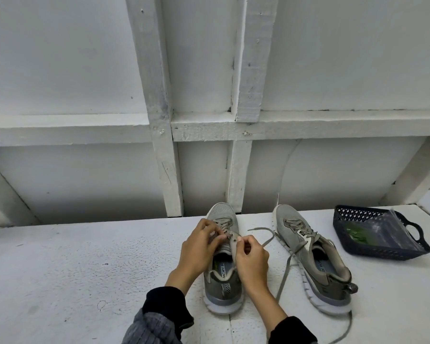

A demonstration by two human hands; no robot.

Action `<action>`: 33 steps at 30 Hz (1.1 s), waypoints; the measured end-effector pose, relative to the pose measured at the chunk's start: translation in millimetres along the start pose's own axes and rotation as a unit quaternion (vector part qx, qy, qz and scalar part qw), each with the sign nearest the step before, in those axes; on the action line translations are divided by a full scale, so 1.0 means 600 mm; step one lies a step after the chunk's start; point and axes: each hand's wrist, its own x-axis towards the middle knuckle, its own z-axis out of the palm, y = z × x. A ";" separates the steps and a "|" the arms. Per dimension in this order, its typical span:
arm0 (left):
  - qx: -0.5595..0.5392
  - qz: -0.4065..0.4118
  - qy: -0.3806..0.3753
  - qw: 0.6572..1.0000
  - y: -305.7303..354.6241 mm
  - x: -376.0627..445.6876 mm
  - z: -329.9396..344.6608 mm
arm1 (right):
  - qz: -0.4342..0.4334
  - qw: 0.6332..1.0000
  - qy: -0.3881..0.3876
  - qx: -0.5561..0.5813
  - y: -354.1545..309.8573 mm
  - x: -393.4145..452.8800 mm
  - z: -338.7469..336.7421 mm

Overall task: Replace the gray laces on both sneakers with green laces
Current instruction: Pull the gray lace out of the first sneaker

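Two gray sneakers stand on a white table, toes pointing away from me. My left hand (200,247) curls over the lacing of the left sneaker (222,276) and pinches its gray lace near the upper eyelets. My right hand (251,259) pinches the eyelet flap on that shoe's right side. The right sneaker (313,259) stands apart, its gray lace (287,269) untied and trailing loose over the table toward me. Green laces (355,235) lie in a clear bag inside a dark basket at the right.
The dark woven basket (380,249) with handles sits at the table's right end, past the right sneaker. A white wooden frame wall (164,145) rises right behind the table's (85,269) far edge.
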 end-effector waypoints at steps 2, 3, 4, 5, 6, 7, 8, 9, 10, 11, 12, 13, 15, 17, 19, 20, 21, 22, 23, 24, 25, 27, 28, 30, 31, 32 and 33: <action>-0.160 -0.066 0.040 0.984 -0.006 -0.001 0.004 | -0.003 1.000 0.002 0.004 -0.001 0.000 0.001; -0.246 -0.123 0.070 0.959 -0.007 0.000 0.005 | -0.007 1.000 0.001 0.008 0.000 0.000 0.001; -0.317 -0.188 0.093 0.925 -0.010 0.001 0.007 | -0.012 1.000 0.000 0.010 0.000 0.000 0.001; -0.363 -0.239 0.109 0.894 -0.013 0.001 0.010 | -0.016 1.000 -0.001 0.011 0.000 0.001 0.001; -0.373 -0.266 0.116 0.881 -0.015 0.002 0.013 | -0.018 1.000 -0.001 0.011 0.000 0.000 0.001; -0.354 -0.263 0.122 0.889 -0.013 0.002 0.014 | -0.019 1.000 0.002 0.011 0.001 0.000 0.002; -0.319 -0.234 0.128 0.909 -0.008 0.002 0.012 | -0.021 1.000 0.007 0.011 0.001 -0.001 0.002; -0.275 -0.183 0.128 0.935 -0.001 0.003 0.007 | -0.024 1.000 0.012 0.011 0.003 -0.001 0.003; -0.214 -0.118 0.123 0.962 0.004 0.004 0.002 | -0.027 1.000 0.012 0.009 0.003 -0.002 0.003; -0.135 -0.055 0.105 0.984 0.008 0.007 -0.004 | -0.029 0.999 0.011 0.009 0.002 -0.002 0.004; -0.047 -0.011 0.081 0.996 0.011 0.010 -0.009 | -0.031 0.999 0.011 0.009 0.001 -0.002 0.003; 0.031 0.016 0.055 0.998 0.014 0.012 -0.013 | -0.033 0.999 0.012 0.008 0.002 -0.001 0.004; 0.136 0.025 0.016 0.990 0.012 0.013 -0.014 | -0.034 0.999 0.014 0.006 0.003 0.000 0.006; 0.177 0.041 0.018 0.983 0.007 0.014 -0.007 | -0.035 0.999 0.014 0.002 0.004 -0.001 0.007; 0.159 0.045 0.032 0.986 0.009 0.016 -0.003 | -0.038 0.999 0.013 0.000 0.006 0.001 0.008; 0.117 0.033 0.040 0.992 0.008 0.014 -0.001 | -0.040 0.999 0.011 -0.002 0.006 0.002 0.008; 0.057 0.012 0.043 0.997 0.007 0.014 0.000 | -0.042 0.999 0.011 -0.002 0.005 0.003 0.009; -0.019 -0.017 0.045 0.999 0.004 0.010 0.002 | -0.041 0.999 0.011 -0.003 0.006 0.002 0.009; -0.100 -0.045 0.055 0.992 0.006 0.007 0.002 | -0.042 0.999 0.014 -0.002 0.005 0.003 0.009; -0.180 -0.080 0.080 0.977 0.007 0.003 0.001 | -0.044 0.999 0.015 -0.003 0.005 0.001 0.007; -0.257 -0.121 0.118 0.952 0.011 0.001 -0.003 | -0.046 0.999 0.014 -0.005 0.003 0.000 0.005; -0.399 -0.213 0.200 0.869 0.014 0.005 -0.017 | -0.053 0.999 0.010 -0.009 0.001 -0.002 0.003; -0.465 -0.246 0.225 0.820 0.011 0.009 -0.025 | -0.054 0.998 0.010 -0.008 0.003 -0.003 0.004; -0.572 -0.259 0.236 0.741 0.003 0.018 -0.040 | -0.053 0.999 0.010 -0.005 0.006 -0.005 0.008; -0.589 -0.256 0.222 0.733 0.005 0.019 -0.045 | -0.052 0.999 0.011 -0.005 0.007 -0.005 0.009; -0.563 -0.254 0.199 0.761 0.006 0.019 -0.045 | -0.052 0.999 0.013 -0.007 0.007 -0.004 0.010; -0.503 -0.241 0.168 0.813 0.009 0.015 -0.044 | -0.052 0.999 0.015 -0.009 0.007 -0.003 0.009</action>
